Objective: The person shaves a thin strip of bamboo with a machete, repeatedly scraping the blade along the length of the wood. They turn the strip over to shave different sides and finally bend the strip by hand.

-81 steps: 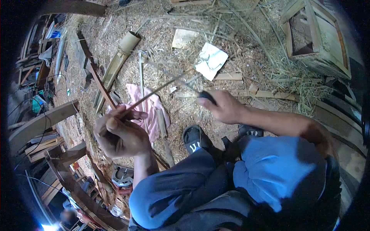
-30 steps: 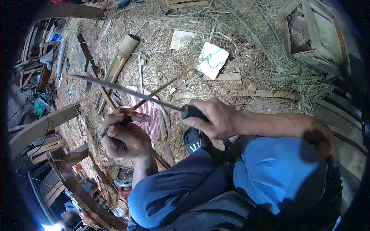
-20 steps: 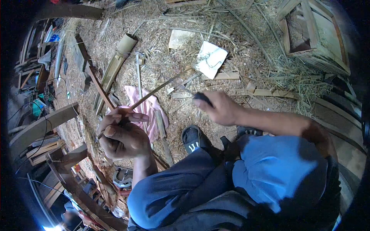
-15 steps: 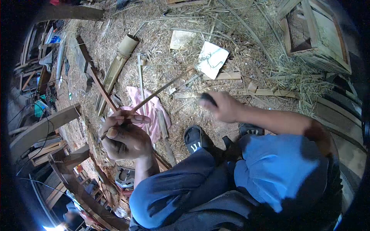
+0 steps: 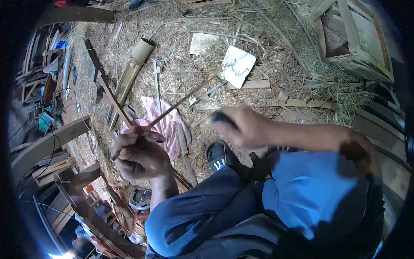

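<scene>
Two thin strips meet in my left hand (image 5: pixel 142 153), whose fingers are closed round them. One reddish-brown strip (image 5: pixel 113 98) slants up to the left; the other, a darker thin strip (image 5: pixel 183 100), slants up to the right. My right hand (image 5: pixel 246 125) is closed round a dark object (image 5: pixel 226 120), blurred by motion, to the right of my left hand. Beneath the strips a pink cloth (image 5: pixel 172 125) lies on the shavings-covered floor.
A split bamboo piece (image 5: pixel 129 80) and white paper (image 5: pixel 238 67) lie ahead. A wooden frame box (image 5: pixel 362 60) stands at the upper right. Curved wooden pieces (image 5: pixel 51 140) are at the left, a power tool (image 5: pixel 140 198) at the lower left. A sandalled foot (image 5: pixel 219 155) is below.
My right hand has moved slightly left and down with the dark object. My left hand and the strips have barely moved.
</scene>
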### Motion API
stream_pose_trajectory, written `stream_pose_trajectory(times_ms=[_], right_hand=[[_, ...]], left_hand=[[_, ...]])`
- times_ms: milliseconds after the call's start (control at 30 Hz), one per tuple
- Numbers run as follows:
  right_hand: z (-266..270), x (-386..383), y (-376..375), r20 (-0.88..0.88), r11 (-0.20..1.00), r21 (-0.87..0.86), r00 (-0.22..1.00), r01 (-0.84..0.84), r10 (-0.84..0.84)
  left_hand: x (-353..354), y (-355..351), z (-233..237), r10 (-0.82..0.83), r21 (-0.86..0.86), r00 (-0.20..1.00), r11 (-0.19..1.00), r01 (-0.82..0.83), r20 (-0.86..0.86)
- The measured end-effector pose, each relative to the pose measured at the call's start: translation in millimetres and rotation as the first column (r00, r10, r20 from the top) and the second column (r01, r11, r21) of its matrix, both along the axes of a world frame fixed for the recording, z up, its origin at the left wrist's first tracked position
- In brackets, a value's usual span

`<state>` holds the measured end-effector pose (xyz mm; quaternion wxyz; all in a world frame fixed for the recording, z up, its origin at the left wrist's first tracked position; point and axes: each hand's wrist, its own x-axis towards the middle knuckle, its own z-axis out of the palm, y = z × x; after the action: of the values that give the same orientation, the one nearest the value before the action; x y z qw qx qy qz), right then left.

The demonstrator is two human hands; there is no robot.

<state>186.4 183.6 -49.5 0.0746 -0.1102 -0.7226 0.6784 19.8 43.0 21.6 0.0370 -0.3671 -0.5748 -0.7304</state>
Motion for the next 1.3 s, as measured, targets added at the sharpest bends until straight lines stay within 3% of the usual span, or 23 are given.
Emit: stream_pose_trajectory(times_ms=[67,167,200,267,367,400,500,533,633,733,800,867,933,1000,1133,1200,1267,1300], right_hand=[[-26.0,9.7,19.4,0.347,0.996,0.080,0.938,-0.033,0.004],[-34.5,22.2,16.1,0.349,0.996,0.093,0.936,0.008,-0.040],[-18.5,18.1,10.2,0.359,0.997,0.080,0.933,0.004,-0.032],[17.7,0.4,8.0,0.022,0.999,-0.035,1.000,-0.010,0.011],[43.9,-0.7,4.8,-0.122,0.988,-0.076,0.985,-0.131,0.121],[37.4,1.4,4.3,-0.125,0.989,-0.079,0.986,-0.124,0.114],[-26.9,11.3,2.8,0.197,0.999,0.034,0.980,0.018,-0.024],[-34.4,14.7,14.8,0.272,0.999,0.029,0.962,-0.018,0.009],[-39.1,12.2,15.4,0.260,0.996,0.091,0.965,0.012,-0.036],[4.6,-2.5,7.8,0.133,0.999,-0.036,0.991,-0.011,0.016],[20.8,-5.1,7.1,-0.172,0.993,-0.018,0.979,-0.118,0.113],[-7.8,1.9,-2.3,-0.165,0.995,-0.030,0.982,-0.099,0.093],[-57.6,13.0,-11.0,0.037,0.995,0.031,0.995,0.095,-0.096],[-98.1,24.9,-3.4,0.385,0.983,0.119,0.905,0.142,-0.178],[-85.1,22.5,0.6,0.496,0.983,0.148,0.852,0.110,-0.170],[-58.7,8.2,-7.0,0.061,0.986,0.071,0.986,0.149,-0.153],[-38.4,7.8,-0.9,0.070,0.995,0.067,0.994,0.078,-0.083],[-34.4,8.6,-1.1,0.071,0.998,0.058,0.997,0.008,-0.013]], left_hand=[[1.9,-1.4,1.2,0.057,-0.030,0.997,0.998,-0.058,-0.057],[2.1,2.1,0.2,0.029,-0.068,0.989,0.997,-0.039,-0.147],[1.0,4.7,-0.1,0.072,-0.037,0.994,0.996,-0.075,-0.086],[6.2,7.3,3.0,0.023,-0.104,0.993,0.994,-0.035,-0.118],[5.0,8.3,-0.4,0.064,-0.115,0.987,0.990,-0.081,-0.145],[4.4,9.0,0.6,0.057,-0.118,0.987,0.990,-0.074,-0.147],[5.2,4.8,2.3,0.094,-0.113,0.985,0.987,-0.111,-0.142],[6.6,2.0,0.8,0.069,-0.117,0.989,0.990,-0.084,-0.127],[2.1,4.2,-1.7,0.007,-0.103,0.993,0.995,-0.019,-0.114],[4.9,9.2,-1.8,0.056,-0.094,0.992,0.993,-0.067,-0.109],[1.0,6.7,-1.7,-0.001,-0.070,0.996,0.998,-0.005,-0.087],[4.5,9.8,2.2,0.041,-0.068,0.996,0.997,-0.046,-0.073],[3.6,8.4,3.2,0.094,-0.054,0.994,0.994,-0.097,-0.058],[1.1,-0.5,1.3,0.104,-0.076,0.994,0.991,-0.106,-0.028],[-0.5,1.4,1.0,0.101,-0.102,0.991,0.989,-0.109,-0.085],[0.4,7.2,0.0,0.124,-0.016,0.992,0.992,-0.124,0.000],[4.1,11.1,3.6,0.053,0.096,0.986,0.993,-0.068,0.157],[4.7,8.4,5.3,0.037,0.024,0.994,0.999,-0.039,0.106]])
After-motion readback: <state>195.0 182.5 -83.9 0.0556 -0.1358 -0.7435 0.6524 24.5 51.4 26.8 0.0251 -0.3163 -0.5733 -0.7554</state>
